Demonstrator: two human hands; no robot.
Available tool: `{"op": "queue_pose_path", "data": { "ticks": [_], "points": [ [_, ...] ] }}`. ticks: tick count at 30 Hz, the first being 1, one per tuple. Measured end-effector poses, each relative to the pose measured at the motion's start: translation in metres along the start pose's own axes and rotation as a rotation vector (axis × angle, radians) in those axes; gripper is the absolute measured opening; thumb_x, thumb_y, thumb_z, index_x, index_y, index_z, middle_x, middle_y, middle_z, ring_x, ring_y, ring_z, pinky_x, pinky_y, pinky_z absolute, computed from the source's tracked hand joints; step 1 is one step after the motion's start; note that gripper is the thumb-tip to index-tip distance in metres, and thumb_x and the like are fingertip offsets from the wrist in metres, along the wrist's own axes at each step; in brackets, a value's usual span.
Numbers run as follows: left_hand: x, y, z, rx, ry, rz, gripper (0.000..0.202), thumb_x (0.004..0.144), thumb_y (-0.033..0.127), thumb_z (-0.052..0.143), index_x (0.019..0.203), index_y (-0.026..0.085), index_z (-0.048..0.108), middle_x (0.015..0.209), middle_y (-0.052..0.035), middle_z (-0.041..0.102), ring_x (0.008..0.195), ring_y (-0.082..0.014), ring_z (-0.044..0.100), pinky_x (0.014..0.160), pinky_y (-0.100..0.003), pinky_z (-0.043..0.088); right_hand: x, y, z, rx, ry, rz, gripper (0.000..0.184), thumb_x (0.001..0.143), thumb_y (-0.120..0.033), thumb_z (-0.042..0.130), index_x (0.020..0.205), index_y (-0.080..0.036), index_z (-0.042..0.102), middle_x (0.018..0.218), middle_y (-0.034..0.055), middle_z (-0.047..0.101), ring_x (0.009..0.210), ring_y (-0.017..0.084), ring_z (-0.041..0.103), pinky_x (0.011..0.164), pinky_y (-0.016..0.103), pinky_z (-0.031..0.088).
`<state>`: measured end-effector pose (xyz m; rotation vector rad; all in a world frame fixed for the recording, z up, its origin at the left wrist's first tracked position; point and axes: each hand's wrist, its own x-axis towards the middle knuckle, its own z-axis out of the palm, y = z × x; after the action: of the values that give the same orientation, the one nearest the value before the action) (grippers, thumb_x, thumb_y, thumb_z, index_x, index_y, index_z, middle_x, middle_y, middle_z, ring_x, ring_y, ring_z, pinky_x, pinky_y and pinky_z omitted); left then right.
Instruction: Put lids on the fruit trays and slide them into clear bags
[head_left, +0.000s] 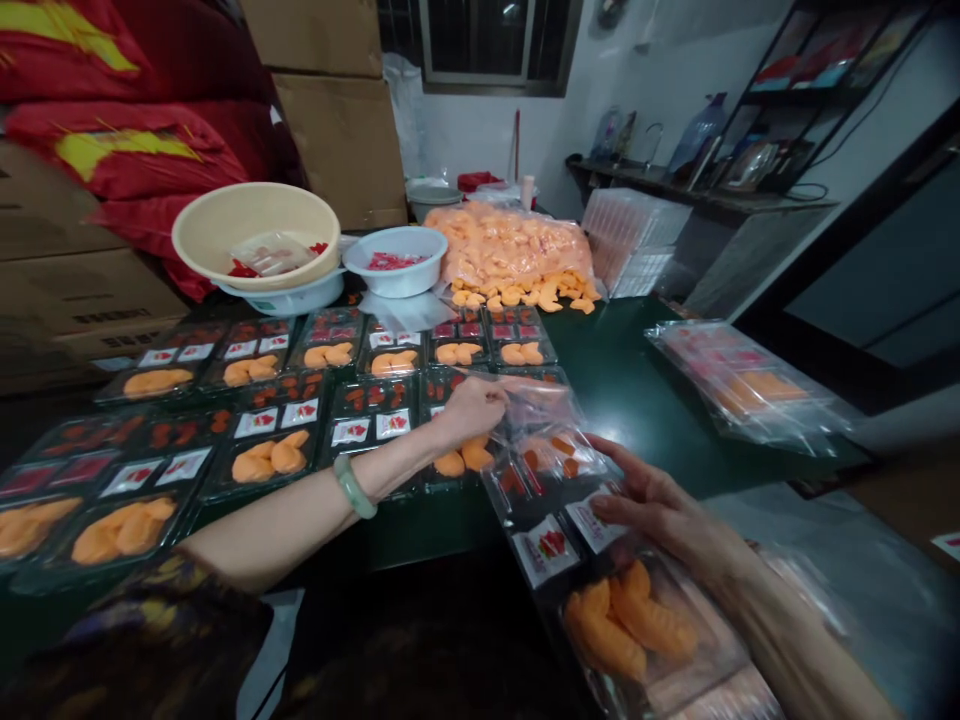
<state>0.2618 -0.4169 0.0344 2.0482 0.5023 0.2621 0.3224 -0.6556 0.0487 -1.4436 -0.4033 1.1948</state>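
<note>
In front of me a black compartment tray (536,505) lies tilted, partly inside a clear plastic bag (551,405). It carries orange curved pieces (630,620), two white printed sachets (546,550) and small red pieces. My left hand (474,408), with a green bangle (354,487) on the wrist, is closed in a pinch at the bag's far left corner. Along the tray's right side, my right hand (652,505) grips the bagged tray, thumb over the top near a sachet. Its lower fingers are hidden beneath.
Rows of similar filled trays (259,455) cover the table's left. Behind stand a cream basin (259,215), a pale blue basin (397,285) and a big bag of orange pieces (514,245). Stacked clear trays (630,240) are at back right; bagged packs (739,375) lie at the right edge.
</note>
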Motion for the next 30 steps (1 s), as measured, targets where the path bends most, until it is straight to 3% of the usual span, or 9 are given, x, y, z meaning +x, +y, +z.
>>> {"op": "queue_pose_path", "data": {
  "ticks": [5,8,10,13,18,20,25,30],
  "points": [
    [-0.009,-0.007,0.000,-0.355,0.168,-0.178,0.010,0.062,0.006,0.053,0.064,0.014,0.060,0.061,0.0011,0.058,0.054,-0.0087,0.051,0.053,-0.021,0.043,0.005,0.000,0.011,0.086,-0.001,-0.012,0.099,0.062,-0.028,0.075,0.143,-0.026,0.020,0.068,-0.0023,0.064,0.043,0.009,0.055,0.040,0.018,0.049],
    [-0.014,-0.019,-0.005,-0.198,0.280,-0.108,0.006,0.062,0.012,0.060,0.065,0.015,0.056,0.057,0.0045,0.051,0.051,-0.0071,0.045,0.049,-0.019,0.036,0.007,0.007,0.016,0.156,0.012,-0.012,0.098,0.062,-0.026,0.075,0.143,-0.025,0.020,0.064,-0.0033,0.063,0.040,0.009,0.054,0.037,0.017,0.046],
    [-0.019,-0.027,-0.009,-0.042,0.315,-0.064,0.015,0.063,0.021,0.065,0.060,0.015,0.052,0.053,0.0058,0.046,0.049,-0.0067,0.039,0.046,-0.018,0.031,0.008,0.014,0.019,0.194,0.034,-0.025,0.095,0.063,-0.026,0.075,0.143,-0.027,0.022,0.063,-0.0033,0.063,0.039,0.009,0.055,0.037,0.017,0.045],
    [-0.028,-0.034,-0.013,0.000,0.211,0.004,0.026,0.069,0.030,0.062,0.053,0.015,0.048,0.048,0.0056,0.041,0.048,-0.0065,0.035,0.045,-0.018,0.028,0.009,0.026,0.023,0.251,0.075,-0.058,0.090,0.063,-0.027,0.075,0.140,-0.029,0.028,0.067,-0.0033,0.064,0.038,0.009,0.053,0.038,0.019,0.045],
    [-0.042,-0.034,-0.014,-0.050,0.002,0.120,0.021,0.079,0.026,0.048,0.064,0.013,0.057,0.054,0.0024,0.050,0.051,-0.0079,0.043,0.048,-0.019,0.034,0.006,0.034,0.033,0.355,0.183,-0.071,0.091,0.060,-0.027,0.077,0.138,-0.032,0.031,0.070,-0.0049,0.064,0.044,0.010,0.055,0.044,0.022,0.046],
    [-0.049,-0.032,-0.013,0.028,0.019,0.193,0.019,0.080,0.022,0.045,0.070,0.013,0.059,0.058,0.0016,0.053,0.054,-0.0088,0.046,0.053,-0.019,0.037,0.005,0.034,0.037,0.396,0.236,-0.051,0.093,0.057,-0.025,0.078,0.137,-0.031,0.032,0.071,-0.0044,0.066,0.050,0.012,0.058,0.048,0.023,0.048],
    [-0.077,-0.025,-0.006,0.283,0.199,0.411,0.014,0.084,0.016,0.043,0.076,0.015,0.055,0.064,0.0002,0.054,0.058,-0.0104,0.049,0.058,-0.022,0.038,0.004,0.041,0.047,0.517,0.297,-0.050,0.080,0.054,-0.021,0.079,0.124,-0.028,0.042,0.075,-0.0025,0.068,0.059,0.017,0.063,0.054,0.028,0.051],
    [-0.106,-0.021,-0.008,0.144,0.133,0.402,0.016,0.088,0.015,0.041,0.079,0.017,0.054,0.075,-0.0024,0.055,0.071,-0.0122,0.053,0.067,-0.023,0.043,0.005,0.061,0.062,0.536,0.369,-0.065,0.074,0.061,-0.028,0.077,0.124,-0.028,0.039,0.071,-0.0024,0.067,0.056,0.019,0.062,0.054,0.032,0.052]
  ]
}}
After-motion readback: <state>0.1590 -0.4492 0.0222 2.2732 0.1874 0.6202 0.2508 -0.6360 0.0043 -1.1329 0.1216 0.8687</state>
